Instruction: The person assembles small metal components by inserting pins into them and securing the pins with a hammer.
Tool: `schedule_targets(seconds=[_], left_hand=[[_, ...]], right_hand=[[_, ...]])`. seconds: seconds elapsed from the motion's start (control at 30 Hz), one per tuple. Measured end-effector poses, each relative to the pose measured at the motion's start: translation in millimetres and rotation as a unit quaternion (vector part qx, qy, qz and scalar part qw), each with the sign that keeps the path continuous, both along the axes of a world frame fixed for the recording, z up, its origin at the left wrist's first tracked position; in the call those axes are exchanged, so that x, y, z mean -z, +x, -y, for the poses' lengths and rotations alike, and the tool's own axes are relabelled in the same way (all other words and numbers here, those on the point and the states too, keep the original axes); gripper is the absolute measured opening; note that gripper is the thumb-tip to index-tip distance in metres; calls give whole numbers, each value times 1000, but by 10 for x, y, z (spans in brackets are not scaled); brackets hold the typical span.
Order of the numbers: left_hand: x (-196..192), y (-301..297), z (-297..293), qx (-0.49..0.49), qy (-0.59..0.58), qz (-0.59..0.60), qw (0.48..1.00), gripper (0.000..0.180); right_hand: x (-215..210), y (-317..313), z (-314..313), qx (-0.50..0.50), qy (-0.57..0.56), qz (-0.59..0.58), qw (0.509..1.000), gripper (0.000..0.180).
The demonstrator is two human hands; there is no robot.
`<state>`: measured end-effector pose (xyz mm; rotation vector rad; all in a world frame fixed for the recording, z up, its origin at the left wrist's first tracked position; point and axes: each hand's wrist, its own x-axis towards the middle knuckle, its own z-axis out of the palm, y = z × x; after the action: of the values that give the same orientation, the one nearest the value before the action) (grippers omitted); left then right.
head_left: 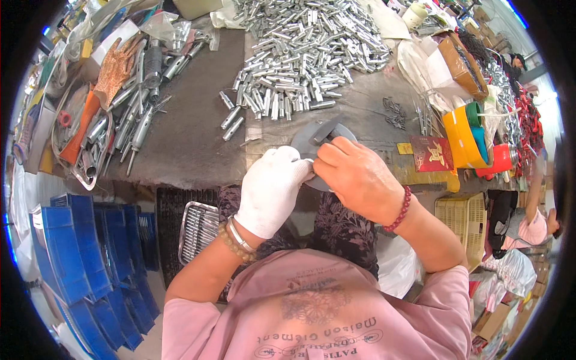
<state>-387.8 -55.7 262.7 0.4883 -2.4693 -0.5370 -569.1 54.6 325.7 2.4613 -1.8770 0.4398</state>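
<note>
— Where are the person's hands?
— Both sit just right of the frame's centre, at the near edge of the counter (198, 144). The left hand (271, 189), in a white glove, and the bare right hand (357, 177) are pressed close together, fingertips meeting over a round grey disc (312, 141).
— Are they holding something?
— Their fingers are curled shut around something small where they meet, but it is hidden, so what they clamp cannot be told. The disc lies flat on the counter, partly under the right hand, with a short dark bar (327, 129) standing on it.
— What lies around them?
— A big heap of small silver metal tubes (306, 45) fills the top centre, with a few loose tubes (231, 120) strayed toward the disc. At the upper left, longer metal parts (135, 120) lie beside an orange patterned glove (117, 66). At the right, a red packet (432, 153) lies near a yellow bin (462, 141).
— And lower down?
— Blue trays (84, 246) stack at the lower left, a wire rack (198, 228) stands beside the person's knee, and a pale yellow basket (465, 219) sits at the right. Another person in pink (537, 228) shows at the far right edge.
</note>
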Motion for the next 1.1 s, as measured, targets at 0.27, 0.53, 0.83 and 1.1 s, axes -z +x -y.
schedule_targets(seconds=[0.27,0.53,0.83,1.1], left_hand=[[-59,-22,21,-2,-21,-13,1000,22],[-25,15,-18,-4,-33,5,999,20],[-5,4,-20,-6,-12,-16,1000,23],[-12,14,-5,4,-33,-4,999,26]], right_hand=[[47,-26,8,-4,-8,-11,1000,9],[5,-103,31,-20,3,32,999,7],[4,-23,44,-25,11,-51,998,7],[112,-105,-30,31,-13,89,995,24]])
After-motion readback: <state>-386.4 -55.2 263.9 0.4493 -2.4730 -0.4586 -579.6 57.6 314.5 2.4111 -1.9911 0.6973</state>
